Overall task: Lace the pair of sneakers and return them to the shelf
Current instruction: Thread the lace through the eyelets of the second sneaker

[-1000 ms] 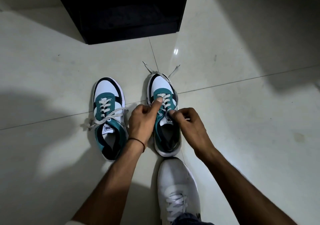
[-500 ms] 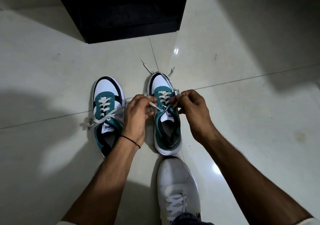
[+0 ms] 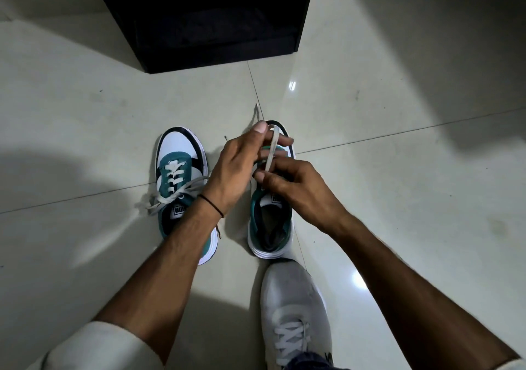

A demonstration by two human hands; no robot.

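Now | left hand [image 3: 236, 167] pinches lace [image 3: 270, 150] above right sneaker [image 3: 270, 218] | right hand [image 3: 296, 187] pinches lace lower

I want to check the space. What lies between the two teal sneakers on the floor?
In the head view, the left hand and its wrist hang over the gap between the left sneaker and right sneaker; below is bare floor.

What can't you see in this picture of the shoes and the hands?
Head view only:
- Lacing on the right sneaker: covered by the left hand and right hand, so how far it is laced is unclear.
- Heel side of the left sneaker: behind the left forearm.
- Inside of the black shelf: too dark, top cut off by the picture edge.
- The grey shoe being worn: cut off at the bottom edge.
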